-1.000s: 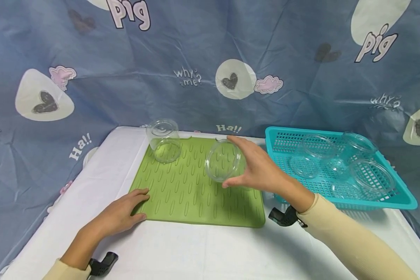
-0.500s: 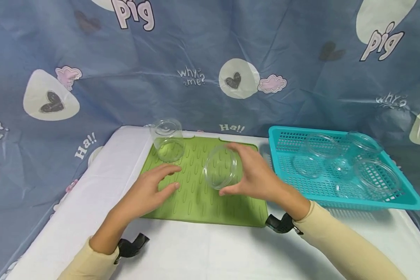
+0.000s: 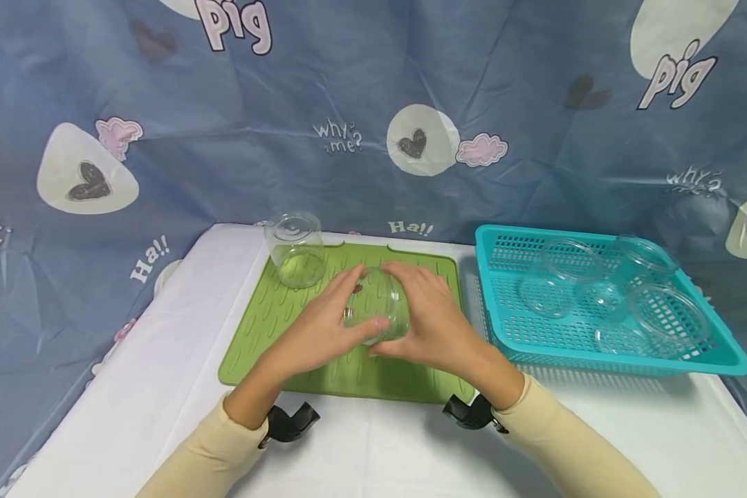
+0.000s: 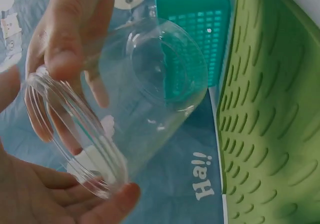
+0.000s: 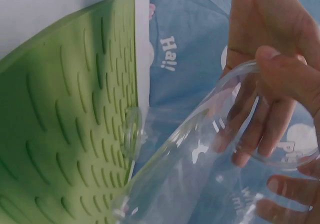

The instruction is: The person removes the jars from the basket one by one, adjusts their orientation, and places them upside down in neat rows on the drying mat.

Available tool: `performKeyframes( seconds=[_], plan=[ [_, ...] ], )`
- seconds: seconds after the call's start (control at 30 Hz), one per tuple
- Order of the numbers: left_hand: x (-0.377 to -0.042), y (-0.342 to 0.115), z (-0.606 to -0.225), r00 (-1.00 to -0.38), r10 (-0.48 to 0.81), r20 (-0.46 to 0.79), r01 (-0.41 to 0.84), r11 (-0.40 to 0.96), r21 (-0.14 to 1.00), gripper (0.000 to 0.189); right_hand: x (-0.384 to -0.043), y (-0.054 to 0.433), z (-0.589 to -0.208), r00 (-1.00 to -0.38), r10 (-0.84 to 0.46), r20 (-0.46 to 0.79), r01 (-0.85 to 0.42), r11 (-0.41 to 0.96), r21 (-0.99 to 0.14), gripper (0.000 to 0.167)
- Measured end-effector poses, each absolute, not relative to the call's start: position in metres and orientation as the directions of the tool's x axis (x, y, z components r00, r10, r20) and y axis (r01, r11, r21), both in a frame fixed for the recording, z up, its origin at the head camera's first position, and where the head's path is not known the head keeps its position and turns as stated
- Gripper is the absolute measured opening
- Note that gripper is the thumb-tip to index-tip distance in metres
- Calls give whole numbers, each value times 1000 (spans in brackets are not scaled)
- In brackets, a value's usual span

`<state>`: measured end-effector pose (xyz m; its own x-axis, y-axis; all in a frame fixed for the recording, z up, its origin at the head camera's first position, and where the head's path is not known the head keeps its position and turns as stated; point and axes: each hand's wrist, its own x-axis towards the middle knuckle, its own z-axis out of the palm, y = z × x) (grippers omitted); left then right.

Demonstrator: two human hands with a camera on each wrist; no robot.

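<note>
Both hands are at a clear jar (image 3: 373,297), held tilted above the green ridged drying mat (image 3: 255,346). My right hand (image 3: 438,318) grips it from the right, its thumb over the ribbed rim in the left wrist view. My left hand (image 3: 314,332) curves round its left side; the thumb crosses the near face in the head view, and a fingertip (image 4: 131,191) touches the rim in the left wrist view. Some left fingers show through the clear wall in the right wrist view. A second clear jar (image 3: 295,252) stands at the mat's far left corner, seemingly base up.
A turquoise perforated basket (image 3: 494,339) stands right of the mat, holding several clear jars (image 3: 669,315). White cloth (image 3: 361,449) covers the table. A blue printed curtain (image 3: 348,180) hangs behind.
My left hand has risen from the mat's left edge and moved right onto the jar. My right hand has brought the jar slightly left and closer to me.
</note>
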<state>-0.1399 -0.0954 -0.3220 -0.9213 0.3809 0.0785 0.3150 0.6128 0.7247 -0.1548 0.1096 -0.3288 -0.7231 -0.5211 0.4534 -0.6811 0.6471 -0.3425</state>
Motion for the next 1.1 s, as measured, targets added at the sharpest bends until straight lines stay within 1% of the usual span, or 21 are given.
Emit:
performKeyframes(
  seconds=[0.13, 0.23, 0.3, 0.53, 0.6, 0.67, 0.73, 0.77, 0.83, 0.9, 0.93, 1.0, 1.1],
  plan=[
    [-138, -93, -320, -937, 348, 35, 266, 644, 717, 108, -153, 106, -330, -720, -524, 455, -682, 656, -323, 112],
    [-135, -92, -323, -941, 336, 44, 267, 655, 707, 111, -150, 106, -332, -723, -535, 437, -682, 656, -324, 110],
    [-133, -90, -327, -942, 332, 58, 274, 655, 704, 109, -147, 109, -334, -727, -542, 421, -679, 659, -325, 111],
    [-130, -94, -331, -928, 345, 141, 334, 602, 725, 93, -142, 127, -340, -726, -562, 396, -686, 636, -355, 112],
    [-129, -99, -330, -925, 348, 153, 339, 574, 746, 91, -143, 132, -342, -742, -553, 379, -670, 626, -399, 111],
    [-130, -103, -330, -921, 355, 159, 340, 536, 773, 89, -143, 139, -345, -765, -531, 364, -643, 603, -472, 111],
    [-131, -107, -330, -914, 370, 169, 344, 482, 806, 88, -143, 145, -348, -787, -503, 358, -610, 545, -575, 111],
    [-131, -109, -331, -910, 376, 172, 341, 446, 828, 87, -144, 148, -350, -796, -489, 356, -590, 493, -640, 111],
    [-133, -113, -332, -900, 395, 182, 329, 344, 880, 86, -145, 153, -355, -797, -476, 373, -556, 336, -760, 111],
    [-135, -116, -335, -884, 420, 203, 316, 217, 924, 85, -146, 155, -361, -783, -478, 399, -524, 160, -837, 111],
    [-136, -117, -336, -874, 435, 219, 310, 151, 939, 85, -146, 155, -364, -773, -477, 419, -519, 96, -849, 112],
    [-137, -119, -338, -852, 461, 247, 298, 40, 954, 85, -145, 154, -367, -756, -475, 450, -519, 16, -855, 114],
    [-138, -120, -342, -826, 486, 286, 304, -45, 952, 85, -141, 152, -368, -750, -459, 476, -527, -22, -850, 115]
  ],
)
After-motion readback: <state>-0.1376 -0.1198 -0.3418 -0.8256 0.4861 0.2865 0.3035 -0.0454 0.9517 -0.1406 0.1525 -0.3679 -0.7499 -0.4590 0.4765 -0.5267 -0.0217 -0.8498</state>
